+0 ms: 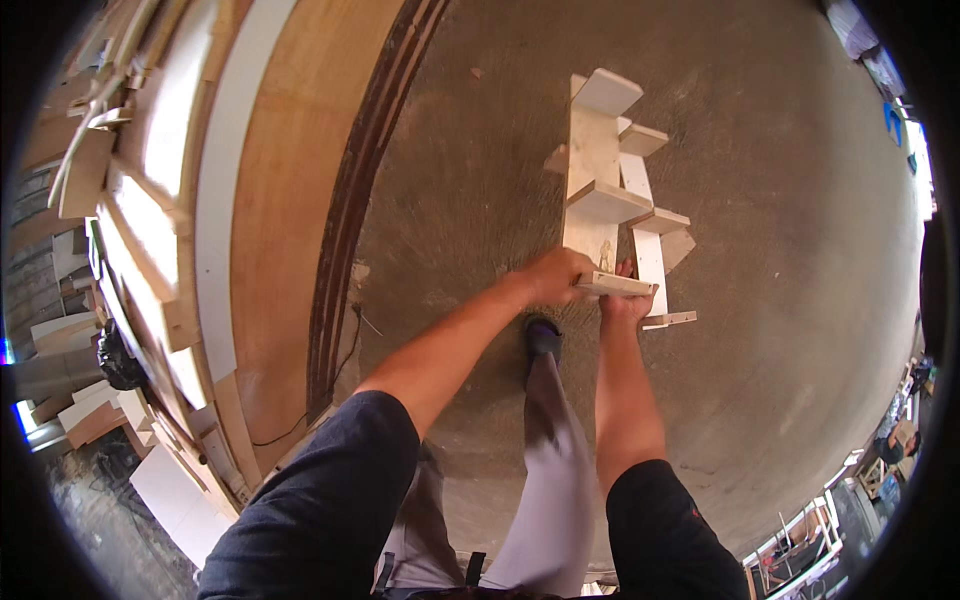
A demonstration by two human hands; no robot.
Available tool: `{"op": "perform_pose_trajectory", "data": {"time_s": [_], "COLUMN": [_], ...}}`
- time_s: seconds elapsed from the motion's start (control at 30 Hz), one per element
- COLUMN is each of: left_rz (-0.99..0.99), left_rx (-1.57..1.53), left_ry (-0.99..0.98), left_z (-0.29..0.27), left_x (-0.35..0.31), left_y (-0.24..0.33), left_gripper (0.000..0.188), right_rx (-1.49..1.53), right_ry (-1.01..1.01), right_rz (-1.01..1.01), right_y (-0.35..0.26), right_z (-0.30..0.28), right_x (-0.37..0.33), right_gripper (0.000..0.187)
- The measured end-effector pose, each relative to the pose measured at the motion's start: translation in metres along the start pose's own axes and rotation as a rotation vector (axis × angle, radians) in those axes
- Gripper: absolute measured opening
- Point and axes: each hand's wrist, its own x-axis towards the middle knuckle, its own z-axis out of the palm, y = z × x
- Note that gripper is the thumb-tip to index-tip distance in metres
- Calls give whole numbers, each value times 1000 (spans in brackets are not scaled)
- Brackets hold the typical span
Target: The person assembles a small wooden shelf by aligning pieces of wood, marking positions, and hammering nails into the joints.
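Note:
A pale wooden shelf unit [594,150] is in front of me, a long board with short crosspieces standing out from it. My left hand [558,276] is closed round the left corner of its near end, by the lowest crosspiece [616,285]. My right hand [625,305] grips the same end from below and the right, its fingers partly hidden behind the wood. Just right of the board runs a second, whiter strip [650,262] with similar crosspieces. Whether it is joined to the first board or separate I cannot tell.
Brown concrete floor [480,130] spreads beneath the shelf unit. On the left, large wooden panels [290,180] stand beside stacked offcuts [95,410], with a dark cable [345,365] near their foot. My shoe [543,335] is just below my hands. Assorted clutter [810,540] lines the lower right.

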Motion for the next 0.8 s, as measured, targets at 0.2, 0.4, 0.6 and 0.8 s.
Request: {"op": "perform_pose_trajectory", "data": {"time_s": [0.2,0.4,0.6,0.8], "left_rz": [-57,-138,-50,-311], "left_rx": [13,-98,-125,-157], "left_ry": [30,178,280,287], "left_z": [18,51,90,93], "left_x": [25,23,12,-18], "left_y": [-65,-119,-137,-116], "left_gripper": [36,34,34,35], "right_rx": [59,23,-209,-575], "right_ry": [-44,-125,-16,79], "right_rz": [55,31,-10,40], "right_y": [17,18,21,34], "right_z": [0,-12,-48,-39], "right_x": [52,97,134,94], "right_gripper": [74,67,63,74]}}
